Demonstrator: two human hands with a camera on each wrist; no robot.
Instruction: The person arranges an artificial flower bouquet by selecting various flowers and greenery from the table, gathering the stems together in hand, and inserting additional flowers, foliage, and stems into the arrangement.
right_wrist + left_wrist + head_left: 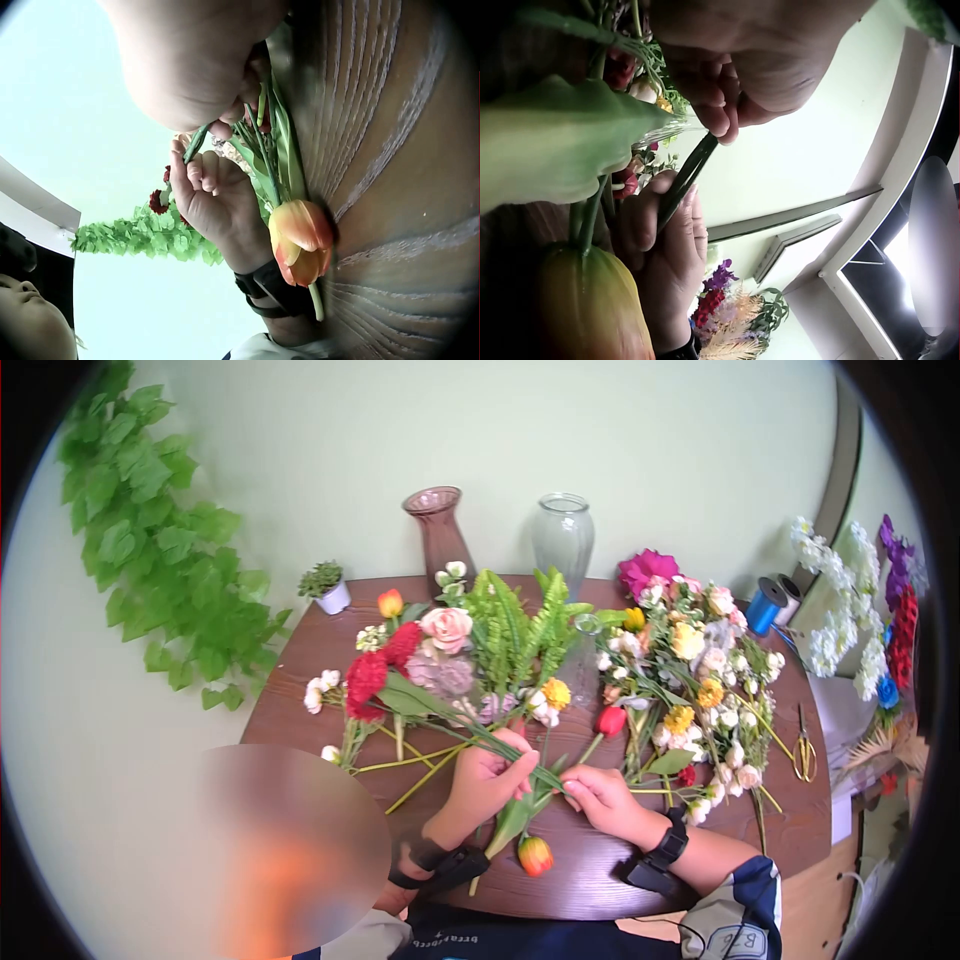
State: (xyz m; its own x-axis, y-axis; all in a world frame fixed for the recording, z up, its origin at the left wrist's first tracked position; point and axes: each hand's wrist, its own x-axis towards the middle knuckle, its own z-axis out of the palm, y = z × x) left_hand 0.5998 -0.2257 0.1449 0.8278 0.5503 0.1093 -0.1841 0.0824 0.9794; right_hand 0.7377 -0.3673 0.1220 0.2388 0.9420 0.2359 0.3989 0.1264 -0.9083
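My left hand [490,772] grips a bundle of green stems [545,775] over the front middle of the table. Thumb and fingers of my right hand [605,800] pinch the same stems near their lower end. In the left wrist view the stems [686,176] stretch between the two hands. Toward the upper left the bundle runs to long green leaves [410,698] beside red ruffled blooms [367,682]. Below the hands lies an orange-yellow tulip [536,856], its petals [301,236] large in the right wrist view. A red tulip [612,721] lies just above my right hand.
Behind the flowers stand a purple vase [437,530] and a clear vase [563,540]; a smaller glass bottle [583,670] is nearer. Mixed flowers [700,670] pile up on the right, beside gold-handled scissors [803,753]. Ribbon spools [766,606] and a potted succulent [326,588] sit at the back.
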